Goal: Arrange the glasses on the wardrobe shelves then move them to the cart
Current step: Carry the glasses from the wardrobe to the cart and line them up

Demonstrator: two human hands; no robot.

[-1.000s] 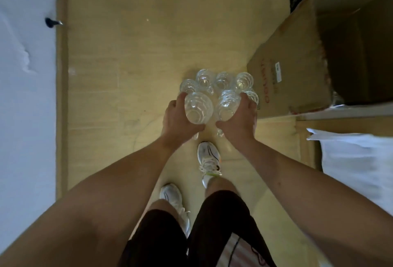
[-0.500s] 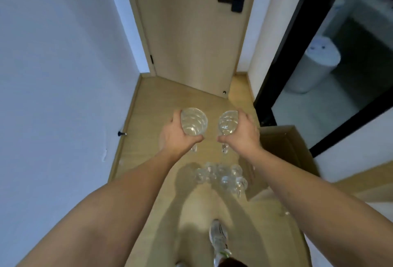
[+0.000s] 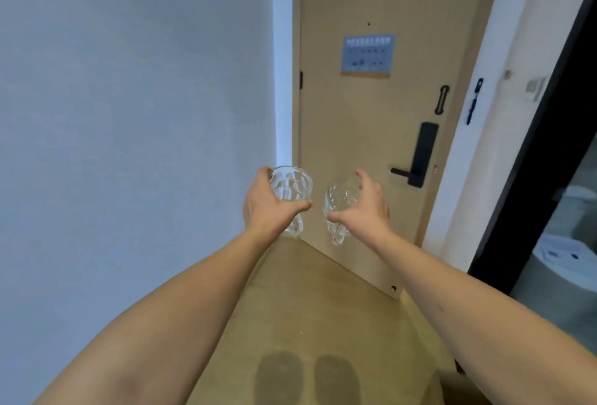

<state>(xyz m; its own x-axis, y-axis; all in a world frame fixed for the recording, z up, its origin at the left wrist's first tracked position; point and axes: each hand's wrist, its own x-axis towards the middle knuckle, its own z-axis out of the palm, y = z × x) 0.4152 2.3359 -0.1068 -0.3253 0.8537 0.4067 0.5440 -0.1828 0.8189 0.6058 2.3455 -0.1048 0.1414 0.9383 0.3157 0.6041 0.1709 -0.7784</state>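
Left hand (image 3: 268, 207) grasping faceted glass (image 3: 290, 186), right hand (image 3: 365, 207) grasping second glass (image 3: 340, 198), door notice (image 3: 368, 54) seemingly printed, unreadable

Light wood-look floor (image 3: 323, 307) — two dark oval patches (image 3: 307, 375) side by side on it.

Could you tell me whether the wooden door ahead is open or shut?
Shut. The door sits flush in its frame, with no gap at the handle side or along the floor.
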